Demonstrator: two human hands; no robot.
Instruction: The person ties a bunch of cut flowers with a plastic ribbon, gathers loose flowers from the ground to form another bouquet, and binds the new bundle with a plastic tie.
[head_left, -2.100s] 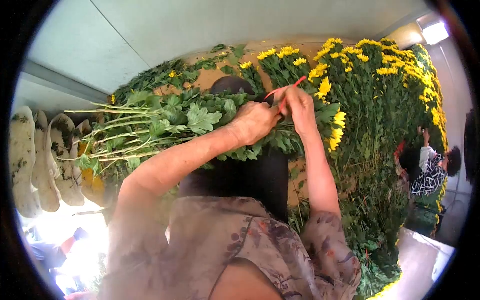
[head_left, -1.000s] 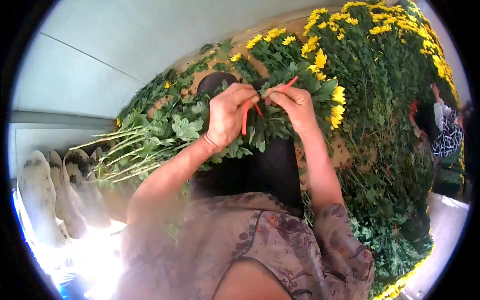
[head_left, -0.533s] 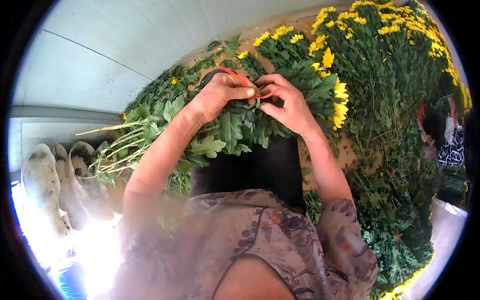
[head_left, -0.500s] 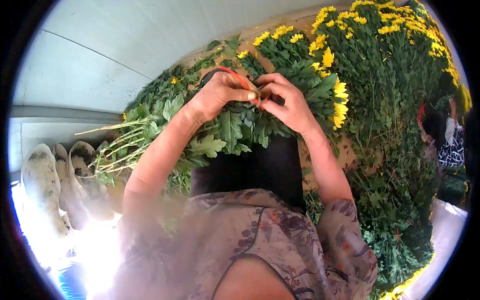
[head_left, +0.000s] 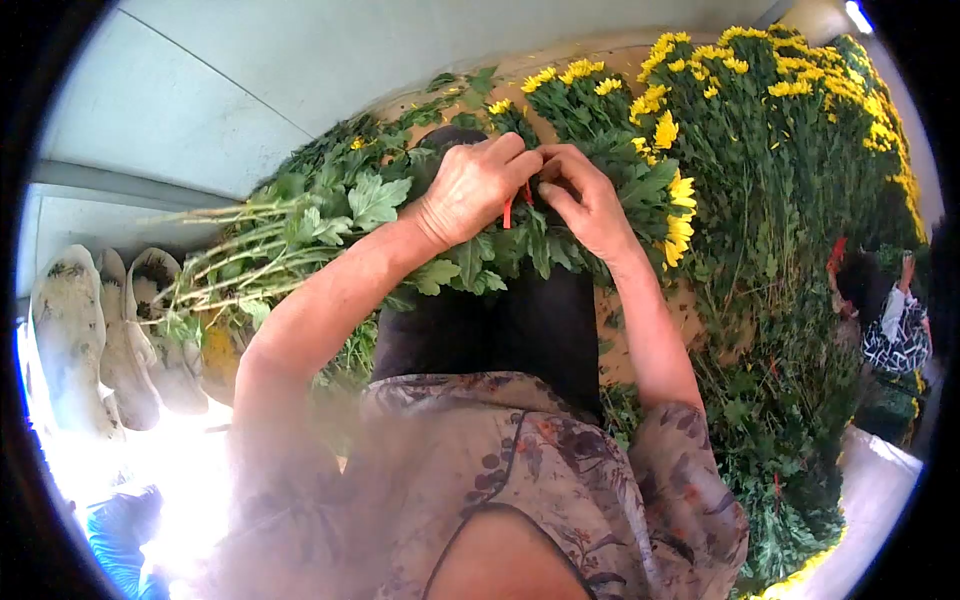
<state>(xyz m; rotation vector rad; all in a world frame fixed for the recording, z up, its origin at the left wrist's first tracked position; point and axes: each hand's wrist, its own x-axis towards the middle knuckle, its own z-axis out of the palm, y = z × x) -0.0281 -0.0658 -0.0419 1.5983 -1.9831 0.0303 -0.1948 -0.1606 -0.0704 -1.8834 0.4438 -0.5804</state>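
Observation:
A bunch of leafy stems (head_left: 375, 200) lies across my dark-clothed lap, cut ends to the left and yellow flower heads (head_left: 679, 220) to the right. My left hand (head_left: 475, 188) is closed above the middle of the bunch, with a red tie (head_left: 507, 213) hanging below its fingertips. Beside it, my right hand (head_left: 585, 203) is bent inward, its thumb and forefinger close together and its fingertips meeting those of my left hand. Another bit of red shows between the hands. What the right fingertips hold is too small to tell.
Many yellow flowers with long green stems (head_left: 760, 180) are heaped on the right. Another person (head_left: 895, 325) is at the far right. Pale, dirt-marked elongated objects (head_left: 70, 330) stand at the left by a grey wall (head_left: 210, 80). Blue material (head_left: 120, 535) shows at the lower left.
The red tie, stretched up and across the fingers half a second ago, now hangs below my left hand. My left hand has turned with its back upward and moved right. The view has shifted slightly.

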